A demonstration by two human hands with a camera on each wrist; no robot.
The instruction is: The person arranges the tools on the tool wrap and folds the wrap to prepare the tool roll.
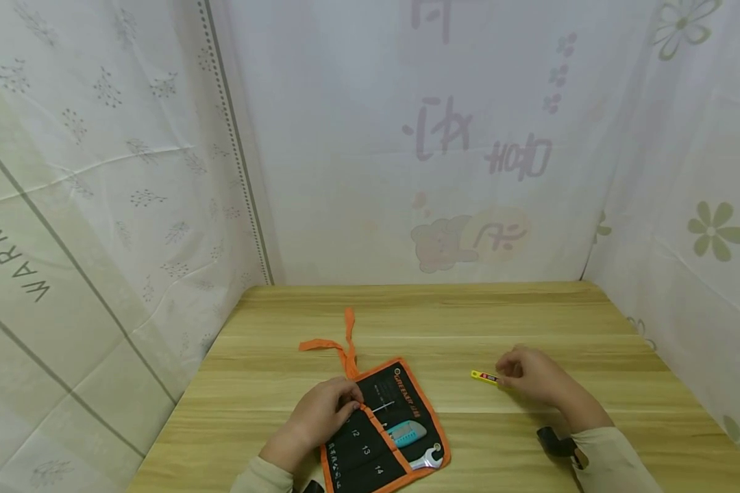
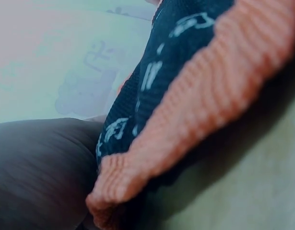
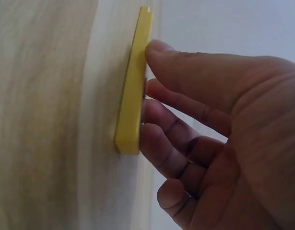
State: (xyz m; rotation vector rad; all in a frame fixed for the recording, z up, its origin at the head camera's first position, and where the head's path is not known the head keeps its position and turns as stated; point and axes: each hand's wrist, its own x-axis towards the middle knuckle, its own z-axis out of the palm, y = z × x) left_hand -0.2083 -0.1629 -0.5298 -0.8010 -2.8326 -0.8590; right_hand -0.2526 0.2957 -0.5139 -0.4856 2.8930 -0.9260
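A black tool pouch [image 1: 366, 448] with orange trim lies at the front of the table, its pockets numbered. My left hand [image 1: 317, 414] pinches the orange pocket edge near its upper left corner. A teal utility knife [image 1: 407, 433] and an open-end wrench [image 1: 428, 459] stick out of the pockets, beside a thin metal shaft [image 1: 384, 407]. In the left wrist view the orange trim [image 2: 185, 115] looks raised over the table. To the right, a small yellow case [image 1: 484, 377] lies on the table. My right hand [image 1: 533, 375] has its thumb and loosely curled fingertips against the case's upper side.
Two orange tie straps [image 1: 345, 349] spread from the pouch toward the back of the table. The wooden tabletop [image 1: 469, 322] ends at pale printed curtains [image 1: 376, 171] at the back and sides. A black wrist strap [image 1: 555, 444] sits by the right sleeve.
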